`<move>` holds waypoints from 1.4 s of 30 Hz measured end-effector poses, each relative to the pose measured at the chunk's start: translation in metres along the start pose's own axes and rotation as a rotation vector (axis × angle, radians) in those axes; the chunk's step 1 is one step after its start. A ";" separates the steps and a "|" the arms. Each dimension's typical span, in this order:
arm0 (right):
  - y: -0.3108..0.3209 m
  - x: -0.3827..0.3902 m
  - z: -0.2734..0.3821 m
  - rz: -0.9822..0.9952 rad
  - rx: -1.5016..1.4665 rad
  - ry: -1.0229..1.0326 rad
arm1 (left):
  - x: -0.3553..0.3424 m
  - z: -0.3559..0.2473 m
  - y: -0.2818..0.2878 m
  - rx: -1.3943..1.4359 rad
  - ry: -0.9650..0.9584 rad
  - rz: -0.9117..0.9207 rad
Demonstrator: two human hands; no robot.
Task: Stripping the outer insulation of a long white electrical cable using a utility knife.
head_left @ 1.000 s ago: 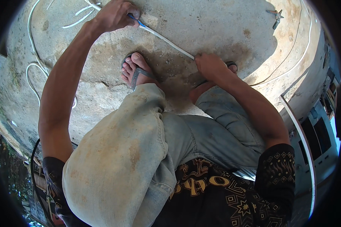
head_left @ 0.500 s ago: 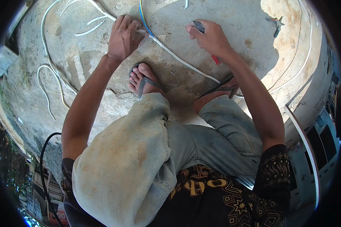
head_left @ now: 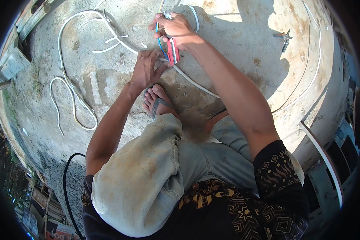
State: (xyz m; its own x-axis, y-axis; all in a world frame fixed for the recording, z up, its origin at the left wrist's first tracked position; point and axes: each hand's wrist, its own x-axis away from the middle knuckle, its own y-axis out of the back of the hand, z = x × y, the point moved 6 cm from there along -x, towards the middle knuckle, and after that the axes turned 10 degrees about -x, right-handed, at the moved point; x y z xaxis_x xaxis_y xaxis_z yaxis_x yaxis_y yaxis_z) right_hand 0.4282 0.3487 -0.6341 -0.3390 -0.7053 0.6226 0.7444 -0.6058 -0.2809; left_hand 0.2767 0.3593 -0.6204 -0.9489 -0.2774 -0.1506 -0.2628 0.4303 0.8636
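Observation:
My left hand (head_left: 146, 69) is closed on a white cable (head_left: 194, 83), pressing it near the spot where its sheath is split. Thin blue and yellow wires (head_left: 162, 46) come out of the cable there and run up beneath my right hand. Wrapped in my right hand (head_left: 177, 29) is a utility knife with a red handle (head_left: 173, 52), its lower end close to my left thumb and the cable. The fingers of that hand are beside the wires; whether they touch them I cannot tell.
Cut strips of white sheath (head_left: 107, 49) lie on the concrete floor (head_left: 236, 52) beyond my left hand. Loops of white cable (head_left: 70, 86) spread at the left. Pliers (head_left: 285, 39) rest at the far right, near another thin white cable (head_left: 319, 52). My sandalled foot (head_left: 158, 100) is close by.
My right hand, with the knife, has moved left from open floor to the wires beside my left hand. The left hand stays on the cable; the whole view has shifted somewhat.

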 end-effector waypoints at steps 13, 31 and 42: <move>0.464 0.201 0.065 -0.874 -0.537 0.347 | 0.041 -0.027 0.015 0.173 -0.023 0.269; 0.165 0.082 0.100 -0.639 -0.193 0.347 | -0.033 0.017 0.051 0.331 0.164 0.118; 0.110 0.098 0.136 -0.433 -0.282 0.285 | -0.049 -0.015 -0.051 1.968 0.642 0.411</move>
State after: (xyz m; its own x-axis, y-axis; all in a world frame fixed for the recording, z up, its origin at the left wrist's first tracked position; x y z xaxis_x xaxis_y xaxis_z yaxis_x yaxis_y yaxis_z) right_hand 0.5552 0.2631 -0.5048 -0.7486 -0.4190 0.5139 0.3349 -0.9078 -0.2523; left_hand 0.3388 0.3377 -0.6495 -0.9208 0.0464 0.3872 -0.3057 0.5306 -0.7906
